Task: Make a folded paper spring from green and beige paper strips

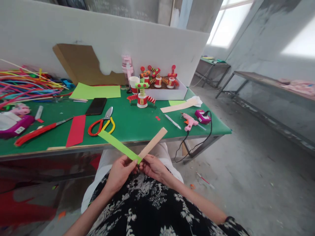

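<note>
Above my lap, two paper strips meet at their near ends in a V. The green paper strip (118,145) slants up to the left, and the tan paper strip (154,142) slants up to the right. My left hand (121,172) pinches the green strip close to the joined corner. On the other side of that corner, my right hand (154,167) has its fingers closed at the base of the tan strip. Some fingertips are hidden beneath the paper. Just beyond the green strip's far end lie scissors (102,124) with red and yellow handles.
On the green table (133,123) stands a paper-cup figure (142,98), with similar figures in a white box (172,94) behind. A pink glue gun (189,122), a pen (172,121), red paper (76,131), a phone (96,106) and pipe cleaners (29,85) lie around.
</note>
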`<action>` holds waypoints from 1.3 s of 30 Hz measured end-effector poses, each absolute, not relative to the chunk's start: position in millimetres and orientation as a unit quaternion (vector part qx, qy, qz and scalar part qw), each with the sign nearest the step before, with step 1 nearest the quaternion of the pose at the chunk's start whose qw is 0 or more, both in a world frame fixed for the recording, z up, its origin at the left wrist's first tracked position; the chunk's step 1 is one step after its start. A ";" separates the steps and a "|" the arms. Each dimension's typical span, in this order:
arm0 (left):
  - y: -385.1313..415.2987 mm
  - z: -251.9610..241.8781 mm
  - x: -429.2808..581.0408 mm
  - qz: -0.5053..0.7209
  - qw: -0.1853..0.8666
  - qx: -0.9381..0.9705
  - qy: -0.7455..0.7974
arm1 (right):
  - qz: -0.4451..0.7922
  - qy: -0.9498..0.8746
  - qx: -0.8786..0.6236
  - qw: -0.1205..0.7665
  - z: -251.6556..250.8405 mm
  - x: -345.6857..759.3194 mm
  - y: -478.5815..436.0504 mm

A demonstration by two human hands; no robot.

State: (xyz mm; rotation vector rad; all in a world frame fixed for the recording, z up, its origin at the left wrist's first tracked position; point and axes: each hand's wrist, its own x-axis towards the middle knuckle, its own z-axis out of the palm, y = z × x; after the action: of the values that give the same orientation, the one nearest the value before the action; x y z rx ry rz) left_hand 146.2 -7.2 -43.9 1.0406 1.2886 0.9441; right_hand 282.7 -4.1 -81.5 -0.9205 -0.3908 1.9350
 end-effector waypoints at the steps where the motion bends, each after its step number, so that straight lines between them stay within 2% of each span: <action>1: -7.1 -43.9 146.2 0.403 0.576 0.446 0.554 | 0.786 -0.161 -0.375 0.464 -80.8 282.8 -4.4; 17: -9.6 -39.1 147.4 0.396 0.610 0.402 0.556 | 0.758 -0.198 -0.408 0.470 -75.6 282.6 -4.8; 23: -8.9 -38.0 146.3 0.401 0.621 0.400 0.542 | 0.691 -0.287 -0.445 0.492 -75.5 280.7 -3.8; 28: -0.8 -40.3 139.6 0.389 0.627 0.415 0.532 | 0.662 -0.359 -0.456 0.474 -70.6 285.3 -3.9; 31: 3.0 -43.7 136.7 0.396 0.637 0.419 0.512 | 0.672 -0.348 -0.449 0.475 -69.0 286.4 -3.8; 39: -2.0 -51.5 142.5 0.400 0.636 0.474 0.460 | 0.650 -0.257 -0.455 0.551 -68.3 283.7 -2.5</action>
State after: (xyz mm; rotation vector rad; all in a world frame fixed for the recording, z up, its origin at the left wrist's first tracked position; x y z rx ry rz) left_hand 142.5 -2.0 -51.5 1.0825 1.0499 0.9135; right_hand 283.7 -2.5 -68.3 -1.0758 -0.6091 1.5385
